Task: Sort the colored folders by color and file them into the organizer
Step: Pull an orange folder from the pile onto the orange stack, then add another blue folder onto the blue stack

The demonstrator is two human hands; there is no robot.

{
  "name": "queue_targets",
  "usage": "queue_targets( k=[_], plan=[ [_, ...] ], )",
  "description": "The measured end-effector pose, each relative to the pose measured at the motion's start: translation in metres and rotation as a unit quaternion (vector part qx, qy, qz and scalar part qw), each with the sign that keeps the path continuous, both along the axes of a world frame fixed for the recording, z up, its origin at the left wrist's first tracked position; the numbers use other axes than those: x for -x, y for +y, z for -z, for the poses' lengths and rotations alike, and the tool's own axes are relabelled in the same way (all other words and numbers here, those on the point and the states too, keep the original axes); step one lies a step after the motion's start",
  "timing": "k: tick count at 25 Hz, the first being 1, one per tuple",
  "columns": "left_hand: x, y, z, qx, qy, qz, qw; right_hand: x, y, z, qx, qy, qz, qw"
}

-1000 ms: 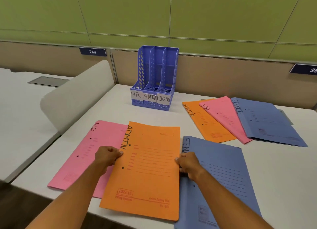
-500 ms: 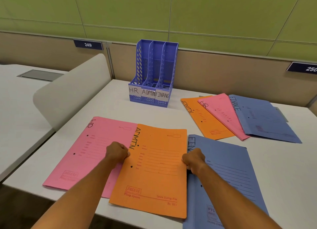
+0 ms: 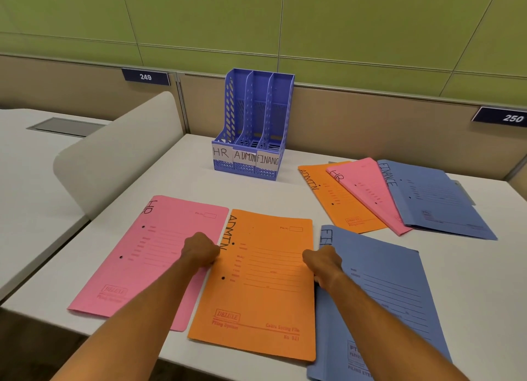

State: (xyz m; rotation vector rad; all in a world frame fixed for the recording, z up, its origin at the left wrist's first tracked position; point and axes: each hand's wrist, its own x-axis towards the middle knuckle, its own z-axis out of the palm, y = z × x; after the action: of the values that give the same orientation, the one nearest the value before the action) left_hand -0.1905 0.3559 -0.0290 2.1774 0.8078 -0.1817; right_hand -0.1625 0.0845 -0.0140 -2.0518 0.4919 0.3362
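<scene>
both grips pinching orange folder (image 3: pixel 265 281) edges | pink folder (image 3: pixel 148 255) left, blue folder (image 3: pixel 393 301) right | organizer (image 3: pixel 253 129) behind, unobstructed

Two bare forearms in view, no sleeves; left hand (image 3: pixel 201 249) and right hand (image 3: pixel 323 262) ungloved; no watch, rings or bands visible on either wrist.

Single head-worn wide-angle view, looking forward and down across the white desk top (image 3: pixel 199 181) from close above its near edge. Faces the green panelled wall (image 3: pixel 313 18), with the blue three-slot plastic organizer (image 3: pixel 253 129) well ahead at centre
</scene>
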Motion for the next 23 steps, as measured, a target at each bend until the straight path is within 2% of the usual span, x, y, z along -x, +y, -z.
queue_targets(
  k=[3, 5, 11, 16, 23],
  plan=[
    [-0.002, -0.011, -0.003, -0.03, -0.006, 0.021, 0.999, 0.004, -0.002, -0.004, 0.007, -0.001, -0.011, 1.0],
    [-0.003, -0.026, -0.007, -0.084, -0.026, 0.052, 0.995, 0.004, -0.004, -0.005, 0.024, -0.012, -0.023, 0.999],
    [-0.018, -0.091, -0.018, -0.214, -0.085, 0.176, 0.957, 0.001, -0.023, -0.011, 0.088, -0.101, -0.12, 0.984],
    [-0.038, -0.145, -0.019, -0.267, -0.098, 0.251, 0.925, -0.01, -0.071, -0.01, 0.209, -0.173, -0.202, 0.941],
    [-0.075, -0.229, -0.018, -0.321, -0.128, 0.336, 0.876, -0.042, -0.157, -0.006, 0.342, -0.205, -0.216, 0.891]
  ],
)
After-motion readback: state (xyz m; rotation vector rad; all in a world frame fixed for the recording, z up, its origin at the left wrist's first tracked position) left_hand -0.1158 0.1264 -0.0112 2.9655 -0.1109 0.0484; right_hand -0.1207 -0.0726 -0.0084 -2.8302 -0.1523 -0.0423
